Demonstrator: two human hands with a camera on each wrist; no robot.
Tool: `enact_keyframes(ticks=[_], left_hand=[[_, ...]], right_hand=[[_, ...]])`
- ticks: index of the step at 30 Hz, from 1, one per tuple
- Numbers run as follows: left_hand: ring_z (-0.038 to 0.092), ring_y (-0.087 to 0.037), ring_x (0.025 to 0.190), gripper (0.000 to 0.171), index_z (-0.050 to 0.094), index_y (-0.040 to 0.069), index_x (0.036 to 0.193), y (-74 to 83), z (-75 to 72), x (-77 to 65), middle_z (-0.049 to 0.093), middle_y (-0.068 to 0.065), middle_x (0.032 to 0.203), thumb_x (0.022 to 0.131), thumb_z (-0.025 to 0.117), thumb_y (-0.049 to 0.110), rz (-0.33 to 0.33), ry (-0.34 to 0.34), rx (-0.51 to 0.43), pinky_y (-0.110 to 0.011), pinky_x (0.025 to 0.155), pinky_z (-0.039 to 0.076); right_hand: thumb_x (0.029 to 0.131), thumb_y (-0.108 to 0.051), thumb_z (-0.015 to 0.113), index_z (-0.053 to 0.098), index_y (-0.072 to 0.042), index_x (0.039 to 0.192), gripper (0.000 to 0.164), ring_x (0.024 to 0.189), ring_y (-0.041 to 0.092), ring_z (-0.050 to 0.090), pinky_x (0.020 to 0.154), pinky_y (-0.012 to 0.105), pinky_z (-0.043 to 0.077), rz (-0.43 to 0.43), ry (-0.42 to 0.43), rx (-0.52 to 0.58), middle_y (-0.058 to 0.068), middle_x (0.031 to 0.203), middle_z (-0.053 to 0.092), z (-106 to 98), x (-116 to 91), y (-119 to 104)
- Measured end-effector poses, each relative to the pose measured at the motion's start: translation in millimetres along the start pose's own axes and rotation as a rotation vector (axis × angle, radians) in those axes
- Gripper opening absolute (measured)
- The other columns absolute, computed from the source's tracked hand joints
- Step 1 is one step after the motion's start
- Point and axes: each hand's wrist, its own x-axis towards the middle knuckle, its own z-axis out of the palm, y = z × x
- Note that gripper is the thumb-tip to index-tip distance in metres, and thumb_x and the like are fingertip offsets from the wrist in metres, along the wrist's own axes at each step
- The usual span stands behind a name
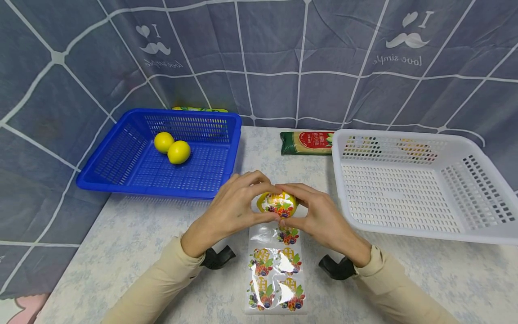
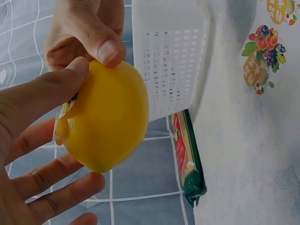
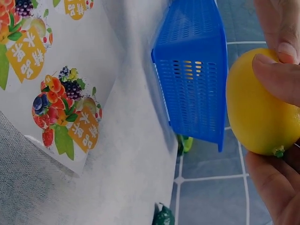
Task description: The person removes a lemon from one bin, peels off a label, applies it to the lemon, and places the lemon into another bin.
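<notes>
Both hands hold one yellow lemon (image 2: 110, 117) above the table. The left hand (image 1: 240, 204) has its thumb and fingertips on the lemon's left side in the head view. From the other side, the right hand (image 1: 315, 213) grips it with thumb and fingers. A glossy fruit-print sticker (image 1: 279, 208) covers the lemon's upper face in the head view; its edge stands slightly off the peel in the left wrist view. Below the hands lies a sheet of stickers (image 1: 276, 281) with several fruit stickers on it.
Two lemons (image 1: 179, 152) lie in a blue basket (image 1: 158, 192) at the left. A white basket (image 1: 404, 230) stands at the right, partly covering a green and red packet (image 1: 307, 143). Another yellow-green packet (image 1: 200, 109) shows behind the blue basket. A patterned curtain (image 1: 275, 54) hangs behind.
</notes>
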Motion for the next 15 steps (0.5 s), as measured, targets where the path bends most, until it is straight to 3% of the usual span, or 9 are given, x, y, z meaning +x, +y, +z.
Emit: enact_keyframes(ticks=[15], left_hand=[[0.06, -0.012, 0.091, 0.047, 0.076, 0.019, 0.106, -2.9, -0.8, 0.3, 0.066, 0.006, 0.101, 0.069, 0.088, 0.046, 0.018, 0.023, -0.039, -0.03, 0.076, 0.042]], right_hand=[[0.076, -0.012, 0.086, 0.061, -0.018, 0.133, 0.063, 0.12, 0.015, 0.056, 0.097, 0.03, 0.049, 0.007, -0.008, 0.041, -0.003, 0.132, 0.059, -4.0, -1.5, -1.7]])
